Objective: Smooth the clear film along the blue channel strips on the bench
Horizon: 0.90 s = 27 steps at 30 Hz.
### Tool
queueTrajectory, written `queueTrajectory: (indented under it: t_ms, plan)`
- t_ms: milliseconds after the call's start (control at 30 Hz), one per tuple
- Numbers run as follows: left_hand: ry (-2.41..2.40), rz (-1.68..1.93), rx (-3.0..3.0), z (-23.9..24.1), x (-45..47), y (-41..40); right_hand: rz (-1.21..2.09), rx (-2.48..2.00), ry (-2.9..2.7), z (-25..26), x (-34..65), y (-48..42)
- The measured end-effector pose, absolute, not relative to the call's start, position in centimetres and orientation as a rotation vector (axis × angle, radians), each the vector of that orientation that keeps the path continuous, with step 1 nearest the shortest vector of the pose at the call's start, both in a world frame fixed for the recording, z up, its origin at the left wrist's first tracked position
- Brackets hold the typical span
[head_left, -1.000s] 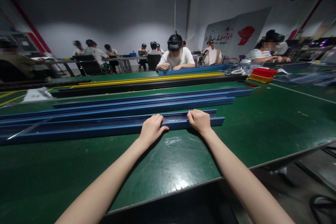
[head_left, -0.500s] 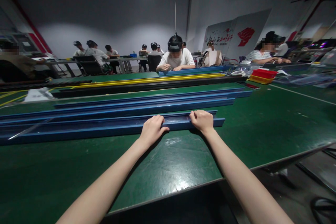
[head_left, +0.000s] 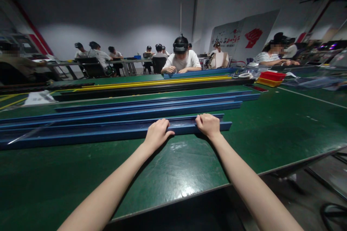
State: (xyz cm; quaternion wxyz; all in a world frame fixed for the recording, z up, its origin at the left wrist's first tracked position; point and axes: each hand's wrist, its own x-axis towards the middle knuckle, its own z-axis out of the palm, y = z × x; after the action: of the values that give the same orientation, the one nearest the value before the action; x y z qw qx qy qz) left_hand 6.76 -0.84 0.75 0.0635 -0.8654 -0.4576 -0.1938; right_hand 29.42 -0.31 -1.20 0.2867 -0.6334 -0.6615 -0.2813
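A long blue channel rail (head_left: 108, 134) lies across the green table (head_left: 271, 133), nearest of several blue rails. My left hand (head_left: 157, 133) is curled over its near wall, fingers hooked inside. My right hand (head_left: 208, 125) grips the same near wall a short way to the right, close to the rail's right end. Both forearms reach in from the bottom of the view.
More blue rails (head_left: 151, 106) lie parallel behind. Farther back run yellow and black rails (head_left: 151, 85). Red and yellow trays (head_left: 271, 77) sit at the right. A person (head_left: 181, 59) sits opposite; others work at tables behind. The table's edge runs at the lower right.
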Motion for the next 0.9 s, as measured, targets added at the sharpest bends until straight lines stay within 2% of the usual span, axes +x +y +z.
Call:
queueTrajectory:
  t_ms: [167,400,900]
  plan:
    - [-1.370,-0.593,-2.604,0.6,6.9,-0.8,-0.832,-1.561,-1.817,-1.0,28.4,-0.4]
    - [-1.366,-0.591,-2.598,0.7,7.0,-0.8,-0.756,-1.427,-1.959,-0.8,25.7,-0.4]
    - [-1.242,-0.480,-2.562,0.7,6.8,-0.9,-0.706,-1.525,-1.960,-0.8,25.8,0.3]
